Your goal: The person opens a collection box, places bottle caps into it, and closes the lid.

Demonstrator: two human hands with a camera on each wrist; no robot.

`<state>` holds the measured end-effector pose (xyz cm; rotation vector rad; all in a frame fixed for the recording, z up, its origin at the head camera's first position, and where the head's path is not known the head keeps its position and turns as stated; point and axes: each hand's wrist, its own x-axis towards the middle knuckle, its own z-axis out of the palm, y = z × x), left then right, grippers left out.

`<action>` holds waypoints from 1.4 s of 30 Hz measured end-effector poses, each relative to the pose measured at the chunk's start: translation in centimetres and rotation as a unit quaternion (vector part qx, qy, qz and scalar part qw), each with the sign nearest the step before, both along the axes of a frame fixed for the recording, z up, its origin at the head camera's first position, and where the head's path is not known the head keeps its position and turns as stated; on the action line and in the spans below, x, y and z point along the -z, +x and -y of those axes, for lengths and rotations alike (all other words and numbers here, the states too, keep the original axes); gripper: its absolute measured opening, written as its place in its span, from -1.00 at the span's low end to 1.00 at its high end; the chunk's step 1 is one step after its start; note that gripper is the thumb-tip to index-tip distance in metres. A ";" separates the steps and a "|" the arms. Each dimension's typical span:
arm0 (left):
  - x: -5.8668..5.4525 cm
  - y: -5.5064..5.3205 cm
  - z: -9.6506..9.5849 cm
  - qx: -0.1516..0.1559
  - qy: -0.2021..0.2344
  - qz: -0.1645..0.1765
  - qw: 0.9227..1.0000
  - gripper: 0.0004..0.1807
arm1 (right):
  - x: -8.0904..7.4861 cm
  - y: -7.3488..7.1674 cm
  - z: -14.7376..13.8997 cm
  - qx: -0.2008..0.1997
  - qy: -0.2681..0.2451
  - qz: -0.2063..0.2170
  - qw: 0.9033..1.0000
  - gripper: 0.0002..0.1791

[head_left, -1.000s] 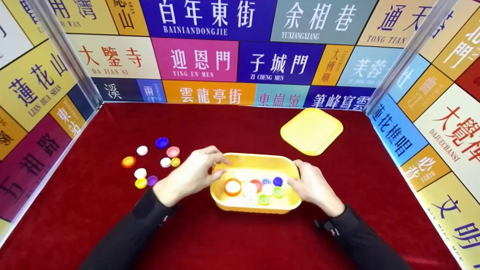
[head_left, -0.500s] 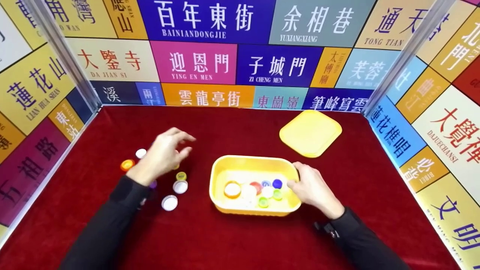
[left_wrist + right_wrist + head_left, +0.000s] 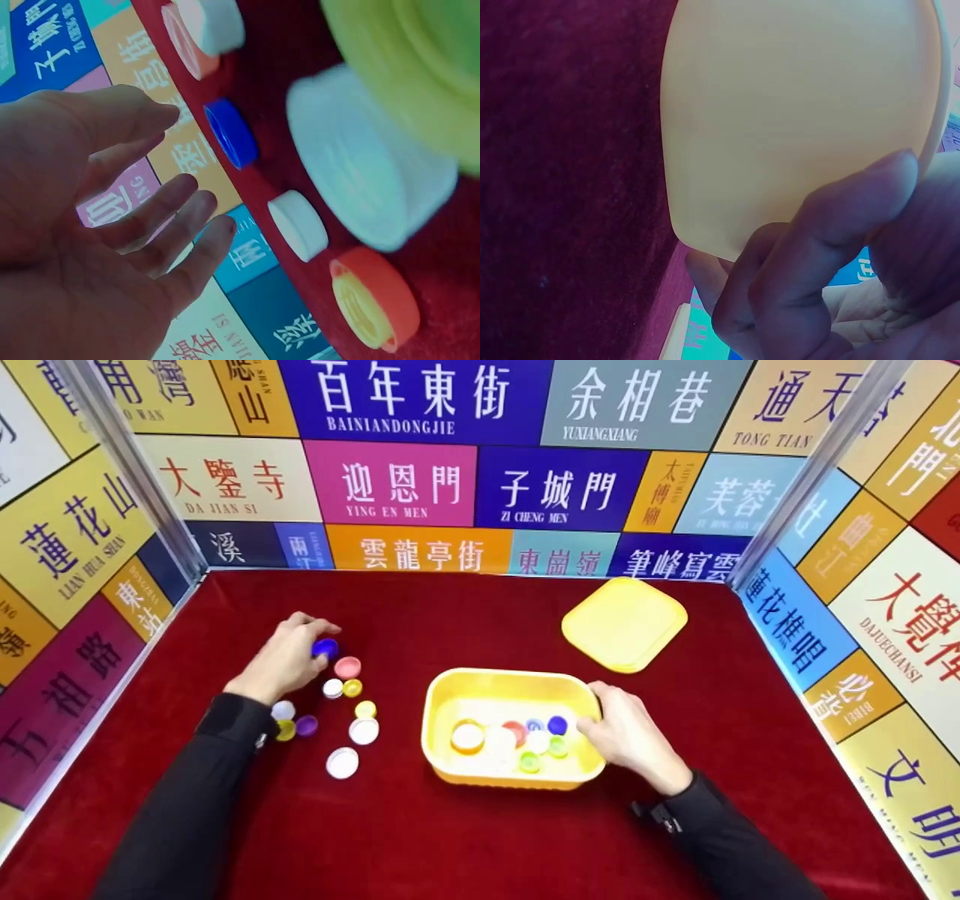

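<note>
In the head view my left hand [image 3: 283,656] reaches over the bottle caps on the left, fingertips right at a blue cap [image 3: 325,649]. The left wrist view shows its fingers spread and loosely bent, the blue cap [image 3: 231,133] just beyond them and nothing gripped. A pink cap [image 3: 347,667], a white cap [image 3: 333,688] and a yellow cap [image 3: 352,688] lie beside it. My right hand [image 3: 632,733] grips the right end of a yellow plastic box [image 3: 510,682], thumb over the rim. Inside the box lie several caps, among them a dark blue one [image 3: 557,725].
A yellow lid [image 3: 625,624] lies at the back right of the red cloth [image 3: 480,847]. Closer in are two larger white caps [image 3: 343,763], a purple cap [image 3: 307,725] and a small yellow cap [image 3: 365,709]. Printed panels [image 3: 390,480] wall the table's back and sides.
My left hand has gone from the box's left rim leftward to the blue cap. Two white caps and a small yellow cap now show left of the box. The right hand keeps its grip.
</note>
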<state>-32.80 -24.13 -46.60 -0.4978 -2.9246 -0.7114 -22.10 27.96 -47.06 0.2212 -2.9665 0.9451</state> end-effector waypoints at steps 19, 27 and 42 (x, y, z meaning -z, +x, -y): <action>0.9 -1.2 -0.1 0.006 -0.030 0.032 0.999 -0.64 | 0.2 -0.1 -0.2 0.002 0.001 0.002 1.000 -0.56; 0.6 -1.0 -0.2 0.011 -0.021 0.011 1.000 -0.68 | 0.2 -0.1 -0.2 0.001 -0.003 0.003 1.000 -0.56; -2.6 2.9 -5.6 0.069 0.029 -0.063 0.995 -0.61 | 0.3 -0.2 -0.3 -0.005 0.005 0.001 1.000 -0.55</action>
